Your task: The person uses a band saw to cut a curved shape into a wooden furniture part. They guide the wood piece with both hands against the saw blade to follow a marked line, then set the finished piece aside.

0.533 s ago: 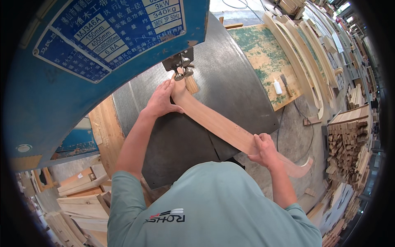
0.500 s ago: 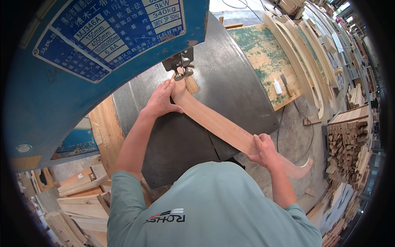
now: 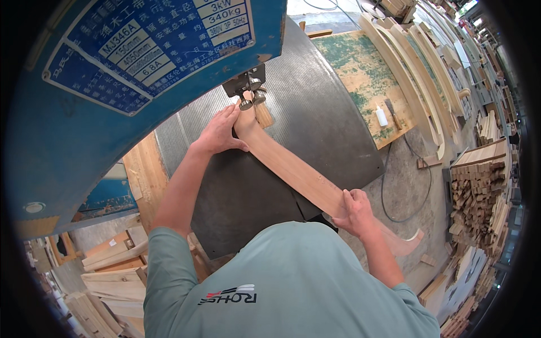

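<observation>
A long curved wooden board (image 3: 293, 172) lies slantwise across the dark metal table (image 3: 321, 96) of a blue band saw (image 3: 141, 121). Its far end sits under the saw's roller guide (image 3: 251, 93); the blade itself cannot be made out. My left hand (image 3: 221, 132) rests against the board's left edge near the guide, fingers stretched out and thumb spread apart. Farther down, my right hand (image 3: 356, 214) is closed around the board. The curved tail beyond it overhangs the table's near right edge. A small wood piece (image 3: 263, 115) lies just right of the guide.
A paint-worn wooden board (image 3: 360, 79) at the right carries a white bottle (image 3: 381, 116), a handled tool (image 3: 393, 114) and long curved wood strips (image 3: 397, 73). Stacked wood blocks (image 3: 479, 191) stand far right. A black cable (image 3: 389, 208) loops over the floor. Planks (image 3: 115, 281) lie at left.
My right hand has shifted slightly left and nearer to me, swinging the board's tail the same way. My left hand stays by the guide, almost unmoved.
</observation>
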Available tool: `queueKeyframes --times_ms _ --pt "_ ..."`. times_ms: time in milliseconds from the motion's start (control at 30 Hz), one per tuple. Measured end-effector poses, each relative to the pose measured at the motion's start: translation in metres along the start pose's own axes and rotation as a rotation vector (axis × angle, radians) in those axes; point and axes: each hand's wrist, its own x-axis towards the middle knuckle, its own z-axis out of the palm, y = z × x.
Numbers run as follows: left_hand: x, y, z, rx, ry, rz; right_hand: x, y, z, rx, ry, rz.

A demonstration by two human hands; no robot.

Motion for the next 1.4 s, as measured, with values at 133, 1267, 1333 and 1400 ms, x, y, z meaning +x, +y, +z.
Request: queueKeyframes --times_ms 133,1267,1333,1400 --pt "0.003 -0.002 -0.004 -0.003 -0.006 0.023 -0.002 -0.008 0.003 0.007 0.011 0.005" --pt "0.029 -0.013 -0.032 0.043 -0.143 0.022 -0.003 -0.042 0.033 0.034 0.101 -0.011" --pt "0.029 -0.015 -0.032 0.049 -0.136 0.025 -0.003 -0.042 0.036 0.047 0.092 -0.019" --pt "0.030 -0.017 -0.033 0.048 -0.138 0.028 -0.004 -0.042 0.038 0.051 0.095 -0.034"
